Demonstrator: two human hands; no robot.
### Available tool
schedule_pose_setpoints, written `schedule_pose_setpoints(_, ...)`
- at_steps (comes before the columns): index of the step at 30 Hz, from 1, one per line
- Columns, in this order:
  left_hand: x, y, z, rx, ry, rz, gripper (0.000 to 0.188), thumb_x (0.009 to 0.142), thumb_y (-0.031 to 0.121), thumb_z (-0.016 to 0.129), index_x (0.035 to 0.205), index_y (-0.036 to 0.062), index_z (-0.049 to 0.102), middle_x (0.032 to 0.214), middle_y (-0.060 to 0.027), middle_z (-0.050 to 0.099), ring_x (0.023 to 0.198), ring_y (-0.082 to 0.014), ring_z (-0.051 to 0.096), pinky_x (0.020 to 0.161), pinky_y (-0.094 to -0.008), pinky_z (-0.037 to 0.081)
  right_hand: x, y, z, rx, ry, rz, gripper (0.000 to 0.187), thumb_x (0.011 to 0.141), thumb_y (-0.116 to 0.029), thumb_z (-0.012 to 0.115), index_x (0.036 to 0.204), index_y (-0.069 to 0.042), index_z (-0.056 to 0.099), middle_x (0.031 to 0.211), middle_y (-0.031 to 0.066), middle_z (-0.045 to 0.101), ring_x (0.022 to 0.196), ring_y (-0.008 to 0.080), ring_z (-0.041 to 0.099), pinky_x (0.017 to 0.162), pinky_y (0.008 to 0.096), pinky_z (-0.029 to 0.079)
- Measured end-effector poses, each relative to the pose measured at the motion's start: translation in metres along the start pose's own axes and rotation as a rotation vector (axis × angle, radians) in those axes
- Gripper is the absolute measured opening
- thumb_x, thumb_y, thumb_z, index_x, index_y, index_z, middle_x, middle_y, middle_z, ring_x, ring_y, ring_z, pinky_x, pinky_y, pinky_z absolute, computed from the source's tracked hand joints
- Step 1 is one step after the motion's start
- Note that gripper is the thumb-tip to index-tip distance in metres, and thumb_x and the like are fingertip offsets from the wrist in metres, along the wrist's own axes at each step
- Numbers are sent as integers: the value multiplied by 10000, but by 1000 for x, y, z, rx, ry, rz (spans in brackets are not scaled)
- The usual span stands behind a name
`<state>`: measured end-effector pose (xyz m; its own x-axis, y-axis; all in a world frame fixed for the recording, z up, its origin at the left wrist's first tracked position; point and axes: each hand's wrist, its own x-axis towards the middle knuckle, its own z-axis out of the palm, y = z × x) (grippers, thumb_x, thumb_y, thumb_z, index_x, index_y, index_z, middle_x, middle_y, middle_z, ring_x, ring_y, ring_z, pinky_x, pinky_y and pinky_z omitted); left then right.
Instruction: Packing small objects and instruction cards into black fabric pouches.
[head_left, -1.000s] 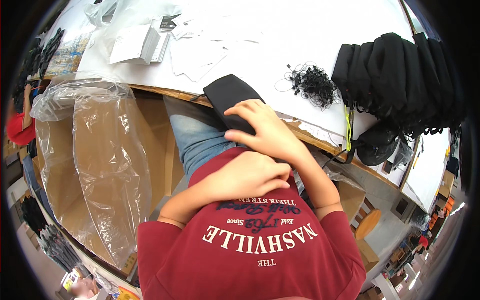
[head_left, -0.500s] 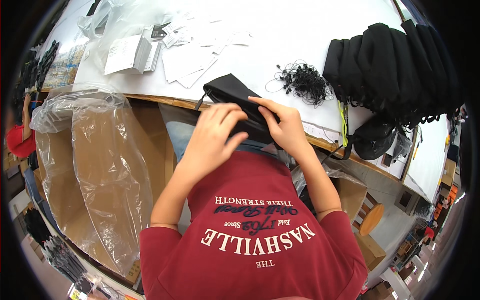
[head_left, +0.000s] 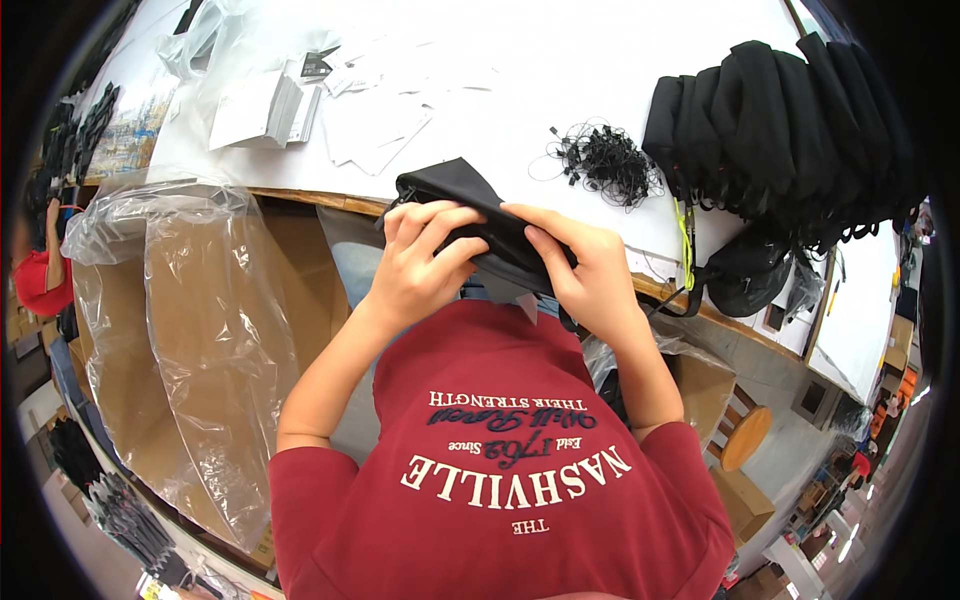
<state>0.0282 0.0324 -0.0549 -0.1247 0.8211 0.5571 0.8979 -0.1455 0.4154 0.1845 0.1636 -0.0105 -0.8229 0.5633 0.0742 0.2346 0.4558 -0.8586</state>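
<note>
A black pouch-like bag is at the table's front edge, with its far corner over the white top. My left hand grips its left part, fingers curled over the upper edge. My right hand holds the right part between thumb and fingers. A small grey tag or flap sticks out below the bag, close to my shirt. The inner side of the bag is mostly hidden by my fingers.
Beyond lie a tangle of black tag strings, white card stacks and loose tags. A row of black bags stands at right. Lower left is a plastic-lined carton; a wooden stool stands lower right. Another person's arm shows far left.
My left hand has gone from hovering over the bag to gripping its left edge. The bag has tilted slightly, and the grey tag now shows below it.
</note>
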Motion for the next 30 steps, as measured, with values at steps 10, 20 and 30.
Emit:
schedule_pose_setpoints(10,-11,-3,6,25,142,105,333,556,7,680,874,103,661,873,11,678,818,-164,613,829,-335,429,-6,-9,2,16,-29,-58,237,876,-47,585,1098,-65,665,849,158,677,692,284,661,623,323,509)
schedule_pose_setpoints(20,-9,2,2,-108,74,-34,341,539,-23,659,862,85,665,851,-12,674,808,-189,597,825,-342,425,-8,-6,6,11,-53,-37,246,877,-51,581,1109,-68,661,828,163,670,681,284,660,609,327,503)
schedule_pose_setpoints(30,6,30,-35,-47,-550,-96,241,694,-13,560,933,14,567,759,-109,623,793,-254,609,867,-378,436,5,-10,12,229,-63,2,205,897,-24,546,1060,-30,671,892,130,697,761,172,659,697,275,496)
